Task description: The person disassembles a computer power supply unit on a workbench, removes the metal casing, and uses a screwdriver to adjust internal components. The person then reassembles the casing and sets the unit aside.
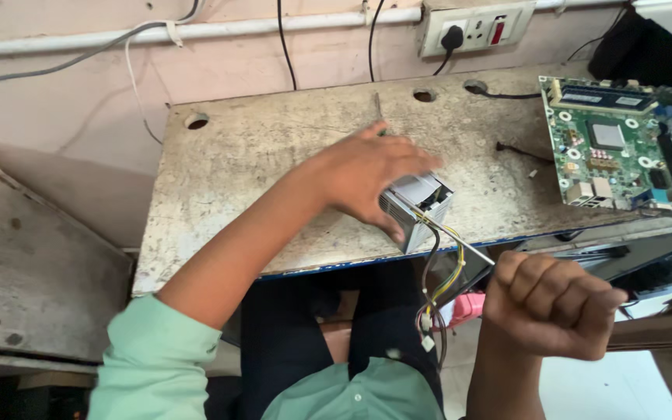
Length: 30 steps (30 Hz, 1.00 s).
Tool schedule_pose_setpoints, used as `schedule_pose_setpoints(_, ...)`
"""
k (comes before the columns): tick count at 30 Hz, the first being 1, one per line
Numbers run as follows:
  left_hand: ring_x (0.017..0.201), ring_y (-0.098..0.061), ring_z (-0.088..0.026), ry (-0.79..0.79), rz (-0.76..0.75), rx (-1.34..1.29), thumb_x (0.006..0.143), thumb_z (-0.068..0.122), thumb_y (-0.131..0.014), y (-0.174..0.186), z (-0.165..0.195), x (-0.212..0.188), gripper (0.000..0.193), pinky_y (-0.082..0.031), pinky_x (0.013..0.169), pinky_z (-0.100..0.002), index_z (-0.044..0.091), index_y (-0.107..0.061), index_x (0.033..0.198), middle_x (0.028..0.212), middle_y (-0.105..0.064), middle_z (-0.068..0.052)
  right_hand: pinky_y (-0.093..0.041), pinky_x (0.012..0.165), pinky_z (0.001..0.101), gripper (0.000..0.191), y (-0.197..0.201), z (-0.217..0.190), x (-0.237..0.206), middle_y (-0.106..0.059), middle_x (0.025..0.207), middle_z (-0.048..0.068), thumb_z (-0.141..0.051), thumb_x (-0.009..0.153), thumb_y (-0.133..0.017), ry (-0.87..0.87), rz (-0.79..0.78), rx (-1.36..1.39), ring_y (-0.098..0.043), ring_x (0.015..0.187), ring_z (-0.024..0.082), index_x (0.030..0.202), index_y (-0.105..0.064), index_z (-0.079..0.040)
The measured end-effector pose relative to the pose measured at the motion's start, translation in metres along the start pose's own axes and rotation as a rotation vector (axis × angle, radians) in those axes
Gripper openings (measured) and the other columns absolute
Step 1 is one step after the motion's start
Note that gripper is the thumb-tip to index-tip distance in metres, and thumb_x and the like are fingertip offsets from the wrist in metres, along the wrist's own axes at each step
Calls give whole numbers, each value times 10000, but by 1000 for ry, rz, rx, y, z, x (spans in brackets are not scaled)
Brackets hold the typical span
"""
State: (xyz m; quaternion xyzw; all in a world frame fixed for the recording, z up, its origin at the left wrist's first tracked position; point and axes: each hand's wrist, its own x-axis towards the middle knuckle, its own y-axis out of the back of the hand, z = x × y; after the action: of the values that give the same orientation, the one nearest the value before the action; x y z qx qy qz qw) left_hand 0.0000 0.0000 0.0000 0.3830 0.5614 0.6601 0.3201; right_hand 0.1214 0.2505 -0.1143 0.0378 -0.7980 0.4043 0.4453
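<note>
My left hand (pixel 367 175) rests on top of a small grey metal power supply box (pixel 421 208) at the front edge of a worn workbench (pixel 274 163), gripping it. My right hand (pixel 550 303) is closed in a fist around the handle of a screwdriver; its thin metal shaft (pixel 460 245) points up-left into the box's open end. A bundle of yellow, black and red wires (pixel 433 299) hangs from the box over the bench edge down toward my lap.
A green computer motherboard (pixel 624 144) lies on the bench's right end. A loose black cable piece (pixel 519 150) lies in front of it. A wall socket strip (pixel 472 29) with a plugged cable sits above. A second grey table (pixel 33 264) stands to the left.
</note>
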Motion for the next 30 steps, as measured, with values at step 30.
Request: schedule_pose_setpoints(30, 1216, -546, -322, 317, 150, 72, 619, 624, -854, -34, 43, 49, 919, -361, 1084, -475, 93, -575, 1315, 1265, -633, -110, -569, 894, 372, 384, 22, -9, 15, -644, 971, 52, -430, 1125, -514, 95, 24, -650, -637, 877, 201, 917, -527, -106)
